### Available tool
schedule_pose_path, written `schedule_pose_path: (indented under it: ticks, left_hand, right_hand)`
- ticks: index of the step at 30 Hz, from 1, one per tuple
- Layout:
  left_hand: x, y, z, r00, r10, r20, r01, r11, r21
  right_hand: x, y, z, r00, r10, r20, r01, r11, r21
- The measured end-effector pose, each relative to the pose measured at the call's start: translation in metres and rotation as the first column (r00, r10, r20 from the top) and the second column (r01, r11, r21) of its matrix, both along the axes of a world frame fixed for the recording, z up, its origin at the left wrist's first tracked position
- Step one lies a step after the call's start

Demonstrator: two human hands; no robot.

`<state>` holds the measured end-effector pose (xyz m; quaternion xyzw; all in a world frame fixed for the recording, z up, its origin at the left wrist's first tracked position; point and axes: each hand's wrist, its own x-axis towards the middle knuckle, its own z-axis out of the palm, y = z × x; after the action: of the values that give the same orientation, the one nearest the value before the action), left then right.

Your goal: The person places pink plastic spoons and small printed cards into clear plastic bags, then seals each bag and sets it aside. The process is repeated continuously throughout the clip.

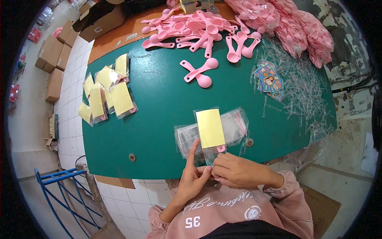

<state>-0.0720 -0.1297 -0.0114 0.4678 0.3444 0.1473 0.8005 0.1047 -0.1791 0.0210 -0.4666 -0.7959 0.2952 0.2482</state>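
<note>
In front of me, at the table's near edge, is a clear plastic bag holding a yellow card and a pink spoon whose handle end shows below the card. My left hand stretches its index finger along the bag's left side, while its thumb presses at the near end. Close against that thumb, my right hand is closed, pinching the bag's near end; its fingertips are partly hidden. Beneath the bag lies a stack of flat clear bags, spreading out to both sides.
Filled bags with yellow cards lie at left. Pink spoons are heaped at the far side, with two crossed spoons nearer. Printed cards and clear plastic strips cover the right. A blue metal frame stands lower left.
</note>
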Motion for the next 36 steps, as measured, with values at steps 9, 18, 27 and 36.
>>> schedule_pose_path:
  ticks: [9, 18, 27, 36]
  left_hand:
    - [-0.007, 0.010, 0.003, 0.999, 0.023, 0.039, -0.025, 0.999, 0.038]
    - [0.002, 0.005, 0.007, 0.997, 0.083, -0.003, -0.083, 0.994, -0.071]
    - [-0.004, 0.003, 0.011, 0.981, 0.142, 0.129, -0.106, 0.963, -0.249]
    - [0.007, 0.008, 0.007, 0.975, 0.086, -0.203, 0.037, 0.843, 0.537]
  right_hand:
    - [0.208, 0.013, 0.026, 0.781, -0.504, -0.370, 0.371, 0.850, -0.375]
    - [0.108, -0.007, 0.034, 0.678, -0.706, 0.206, 0.690, 0.707, 0.154]
    - [0.024, -0.009, -0.024, 0.823, -0.503, -0.265, 0.495, 0.863, -0.099]
    - [0.030, -0.019, -0.022, 0.815, -0.471, -0.338, 0.426, 0.882, -0.202]
